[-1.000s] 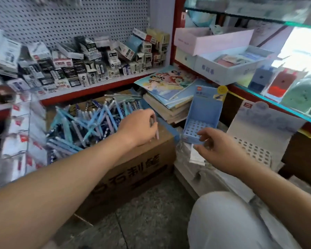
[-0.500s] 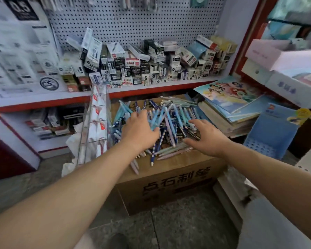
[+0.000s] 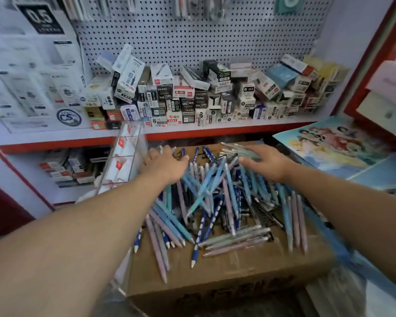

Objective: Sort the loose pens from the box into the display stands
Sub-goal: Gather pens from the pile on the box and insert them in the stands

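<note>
**Reaching into the heap: both hands laid on the pens at the box's far edge**

Loose pens [image 3: 215,202] are heaped criss-cross on top of the cardboard box [image 3: 226,277], from its far edge down to its near edge. A few tips are pushed out past the near-left corner. Blue, lilac, pale green and spotted navy barrels are all mixed together.

The left hand [image 3: 165,164] is laid palm-down on the heap toward the far-left corner, fingers straight and spread apart, nothing pinched. The right hand [image 3: 268,163] is set down toward the far-right corner, fingers stretched and apart over a bunch of pale green pens. That hand is blurred, but no grip is seen.

A gathering step is judged to be in hand. With the heap this full, little of the sorting looks done. The step would be done best one kind at a time:

- Like barrels should be raked together and turned tips one way.
- They should then be closed on as a small bundle, not a fistful.
- Crossed pens should be lifted off from the top, not dragged from beneath, or those at the near edge may be rolled off the box.

Just beside the box's left edge a clear tiered stand [image 3: 126,156] is stood. Behind, a red-edged shelf [image 3: 238,129] is crowded with small cartons [image 3: 192,99] below a pegboard [image 3: 192,37]. At the right, picture books [image 3: 329,140] are stacked.
</note>
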{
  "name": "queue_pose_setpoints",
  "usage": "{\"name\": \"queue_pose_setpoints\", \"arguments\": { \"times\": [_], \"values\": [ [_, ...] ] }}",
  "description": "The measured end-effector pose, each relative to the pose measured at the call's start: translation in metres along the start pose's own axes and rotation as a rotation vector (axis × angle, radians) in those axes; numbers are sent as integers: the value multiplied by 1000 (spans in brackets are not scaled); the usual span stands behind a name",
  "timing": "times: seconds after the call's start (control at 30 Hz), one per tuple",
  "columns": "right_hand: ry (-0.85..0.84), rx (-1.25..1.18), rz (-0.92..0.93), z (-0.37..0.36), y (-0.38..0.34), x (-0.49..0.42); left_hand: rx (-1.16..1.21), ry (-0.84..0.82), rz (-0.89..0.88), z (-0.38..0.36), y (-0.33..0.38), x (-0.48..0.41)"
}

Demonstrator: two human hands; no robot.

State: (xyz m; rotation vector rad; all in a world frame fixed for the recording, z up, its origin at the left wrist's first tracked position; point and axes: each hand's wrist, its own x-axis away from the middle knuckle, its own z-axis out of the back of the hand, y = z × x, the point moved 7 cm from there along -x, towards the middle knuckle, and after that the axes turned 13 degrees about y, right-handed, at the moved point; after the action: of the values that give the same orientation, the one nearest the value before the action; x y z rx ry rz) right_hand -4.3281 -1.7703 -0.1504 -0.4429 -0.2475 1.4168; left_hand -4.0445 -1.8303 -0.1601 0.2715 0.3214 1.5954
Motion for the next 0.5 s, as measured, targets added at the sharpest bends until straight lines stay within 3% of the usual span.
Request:
{"name": "queue_pose_setpoints", "arguments": {
  "times": [0.2,0.5],
  "values": [
    [-60,-40,20,-26,17,-59,-100,-28,-70,-26,1,-43],
    [-108,-72,96,-42,23,-74,-150,-100,-219,-44,11,-41]
  ]
}}
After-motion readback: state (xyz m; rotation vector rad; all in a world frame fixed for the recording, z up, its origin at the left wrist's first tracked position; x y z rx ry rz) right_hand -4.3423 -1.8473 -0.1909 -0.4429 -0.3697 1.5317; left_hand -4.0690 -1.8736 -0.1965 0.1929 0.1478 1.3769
